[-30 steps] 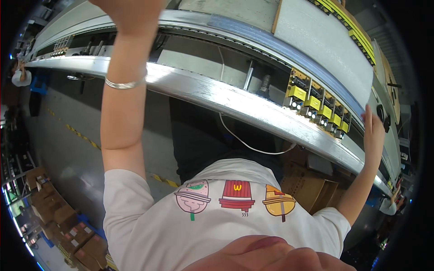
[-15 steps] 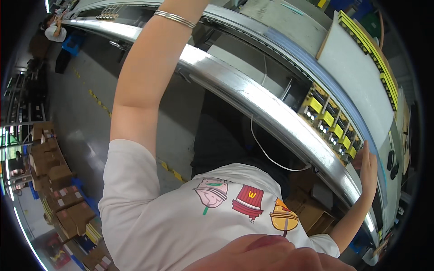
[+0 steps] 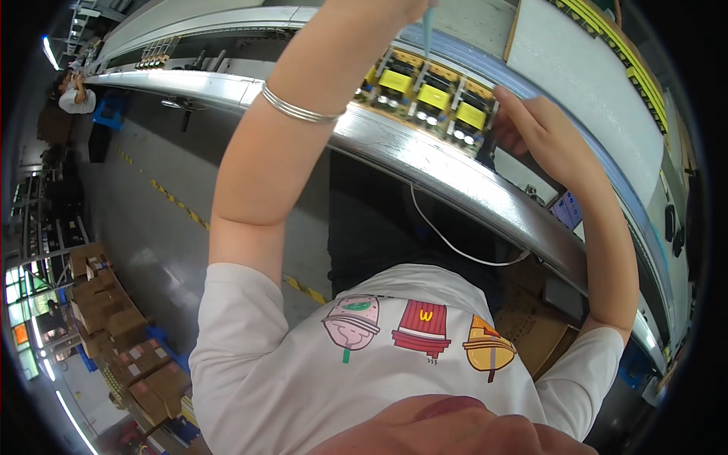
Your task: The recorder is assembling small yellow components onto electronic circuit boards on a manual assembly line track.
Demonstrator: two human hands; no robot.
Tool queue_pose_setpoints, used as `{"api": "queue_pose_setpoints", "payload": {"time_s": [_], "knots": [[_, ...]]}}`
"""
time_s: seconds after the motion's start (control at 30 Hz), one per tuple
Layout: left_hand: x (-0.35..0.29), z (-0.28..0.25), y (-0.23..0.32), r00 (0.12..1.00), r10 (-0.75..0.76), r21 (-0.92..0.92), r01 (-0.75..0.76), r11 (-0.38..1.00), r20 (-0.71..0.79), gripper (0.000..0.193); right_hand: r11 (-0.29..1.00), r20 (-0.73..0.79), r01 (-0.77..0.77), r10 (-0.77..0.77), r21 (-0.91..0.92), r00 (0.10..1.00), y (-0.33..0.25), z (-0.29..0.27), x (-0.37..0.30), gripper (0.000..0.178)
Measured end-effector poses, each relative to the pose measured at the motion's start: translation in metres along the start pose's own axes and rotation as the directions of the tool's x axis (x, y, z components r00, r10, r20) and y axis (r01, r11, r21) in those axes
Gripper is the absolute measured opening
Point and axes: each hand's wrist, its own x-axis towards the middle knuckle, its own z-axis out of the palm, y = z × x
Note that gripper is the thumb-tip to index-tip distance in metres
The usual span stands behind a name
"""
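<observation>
A strip of joined circuit boards (image 3: pixel 447 89) with yellow-topped transformers lies across the rails of a metal conveyor (image 3: pixel 425 157). My right hand (image 3: pixel 542 136) is at the strip's right end, its fingers bent round the edge. My left hand (image 3: pixel 409 9), below a forearm with silver bangles (image 3: pixel 299 105), is mostly cut off by the upper edge. From it a slim light-blue stick-like tool (image 3: pixel 428 34) points down at the strip's far edge; its exact kind cannot be made out. My left forearm hides the strip's left end.
Beyond the conveyor lie a white sheet (image 3: pixel 584 68) and a row of yellow parts (image 3: pixel 618 49). Another similar board strip (image 3: pixel 157 54) sits far left on the line, where a person (image 3: pixel 76 98) sits. Cardboard boxes (image 3: pixel 125 326) are stacked at lower left. A white cable (image 3: pixel 447 243) hangs below the rail.
The board strip has moved left along the conveyor, together with my right hand. The light-blue tool, earlier lying on the far bench, is now in my left hand.
</observation>
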Motion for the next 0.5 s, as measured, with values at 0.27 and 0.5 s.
{"api": "queue_pose_setpoints", "payload": {"time_s": [0.27, 0.5], "knots": [[-0.031, 0.055, -0.02, 1.0, 0.029, -0.029, -0.029, 0.999, -0.002, 0.023, 0.992, -0.054, 0.122, -0.125, -0.043, 0.991, 0.021, 0.001, 0.006, 0.07], [-0.035, 0.052, -0.041, 0.999, 0.037, 0.002, -0.037, 0.999, 0.002, 0.023, 0.885, 0.319, 0.433, -0.465, 0.169, 0.826, 0.013, 0.021, -0.039, 0.041]]}}
